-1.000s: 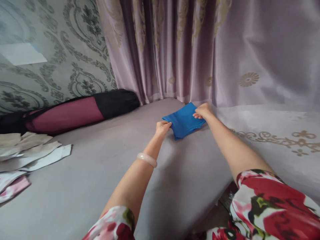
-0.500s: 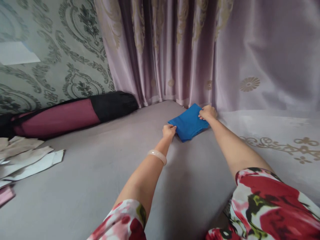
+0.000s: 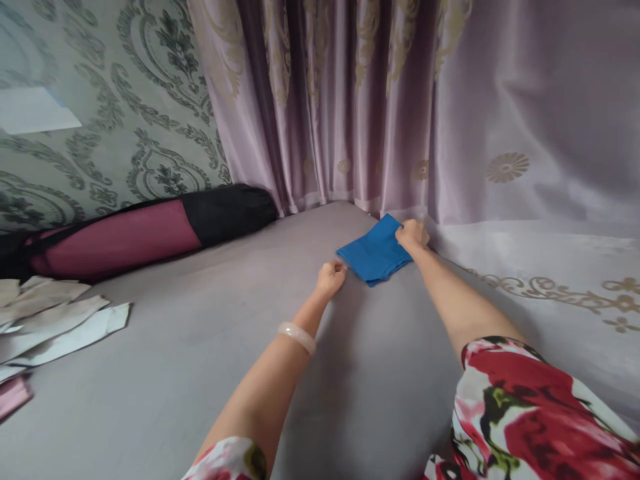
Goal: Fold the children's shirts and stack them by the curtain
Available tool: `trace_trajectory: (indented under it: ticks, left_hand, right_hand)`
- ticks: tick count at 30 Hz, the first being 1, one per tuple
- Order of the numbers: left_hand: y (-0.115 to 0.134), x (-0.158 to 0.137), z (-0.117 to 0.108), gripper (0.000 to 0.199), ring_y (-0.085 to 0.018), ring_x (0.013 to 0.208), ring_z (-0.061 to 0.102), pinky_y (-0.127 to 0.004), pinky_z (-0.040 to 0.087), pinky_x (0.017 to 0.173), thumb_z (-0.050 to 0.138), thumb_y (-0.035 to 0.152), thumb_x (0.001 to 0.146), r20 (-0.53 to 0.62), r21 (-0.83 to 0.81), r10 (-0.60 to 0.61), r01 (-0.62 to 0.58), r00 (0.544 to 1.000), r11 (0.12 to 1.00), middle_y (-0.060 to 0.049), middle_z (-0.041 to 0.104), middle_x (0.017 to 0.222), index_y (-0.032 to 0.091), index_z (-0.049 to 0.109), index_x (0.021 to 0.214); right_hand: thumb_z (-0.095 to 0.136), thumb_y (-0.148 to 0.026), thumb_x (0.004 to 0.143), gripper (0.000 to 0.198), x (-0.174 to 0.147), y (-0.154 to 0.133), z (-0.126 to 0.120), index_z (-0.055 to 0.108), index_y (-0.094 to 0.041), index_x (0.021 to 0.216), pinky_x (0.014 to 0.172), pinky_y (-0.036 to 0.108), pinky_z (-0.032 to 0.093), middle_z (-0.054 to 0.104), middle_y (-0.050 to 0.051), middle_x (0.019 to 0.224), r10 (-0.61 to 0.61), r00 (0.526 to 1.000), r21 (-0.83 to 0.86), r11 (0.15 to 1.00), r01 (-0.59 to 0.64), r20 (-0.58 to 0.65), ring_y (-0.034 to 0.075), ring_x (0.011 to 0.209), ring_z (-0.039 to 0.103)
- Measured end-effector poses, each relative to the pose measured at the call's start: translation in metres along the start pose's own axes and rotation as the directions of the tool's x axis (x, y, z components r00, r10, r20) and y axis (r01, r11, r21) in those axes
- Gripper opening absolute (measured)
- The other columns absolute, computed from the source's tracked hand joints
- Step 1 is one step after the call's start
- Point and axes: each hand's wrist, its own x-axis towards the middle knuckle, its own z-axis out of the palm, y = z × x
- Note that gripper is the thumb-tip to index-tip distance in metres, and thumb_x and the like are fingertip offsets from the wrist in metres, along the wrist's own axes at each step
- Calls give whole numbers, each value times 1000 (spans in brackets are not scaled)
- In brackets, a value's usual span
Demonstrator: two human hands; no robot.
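A folded piece of blue cloth (image 3: 376, 250) lies on the grey bed sheet (image 3: 200, 353), close to the curtain. My right hand (image 3: 414, 237) pinches its right edge between thumb and fingers. Just off the cloth's near left corner is my left hand (image 3: 331, 277), its fingers curled together and slightly blurred, with nothing visible in them. A pale bangle (image 3: 298, 337) circles my left wrist.
Along the patterned wall lies a long maroon and black bag (image 3: 150, 230). Several flat white and beige cloth pieces (image 3: 60, 320) are spread at the left, with a pink piece (image 3: 14, 398) below. A lilac curtain (image 3: 330, 113) hangs behind the bed.
My left hand has let go of the blue cloth and drawn back a little toward me and to the left. The cloth now lies flatter, with my right hand still on its edge.
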Motion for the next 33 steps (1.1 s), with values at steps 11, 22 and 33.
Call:
trace_trajectory:
  ticks: [11, 22, 33]
  left_hand:
    - [-55, -49, -87, 23, -20, 87, 62, -32, 46, 84, 50, 20, 89, -46, 549, 218, -158, 975, 821, -7, 67, 85, 17, 65, 106]
    - [-66, -65, -92, 31, -23, 99, 59, -36, 43, 94, 36, 23, 98, -10, 658, 363, -267, 932, 704, -12, 65, 104, 16, 62, 111]
    - [-63, -67, -91, 31, -23, 101, 58, -35, 43, 94, 35, 23, 97, -30, 675, 362, -249, 932, 695, -13, 64, 104, 16, 63, 110]
  right_hand:
    - [43, -21, 92, 38, -15, 12, 20, 63, -17, 124, 87, 41, 48, 66, 20, 111, 54, 998, -20, 998, -54, -31, 32, 107, 62]
    - [27, -34, 99, 53, -26, 25, 53, 46, -5, 139, 111, 49, 22, 41, 21, 149, -109, 993, -172, 978, 117, 52, 31, 141, 29]
    - [47, -40, 93, 39, -71, -81, 37, 67, -16, 116, 97, 35, 40, 62, 15, 119, -532, 834, -88, 832, 547, 147, 28, 115, 54]
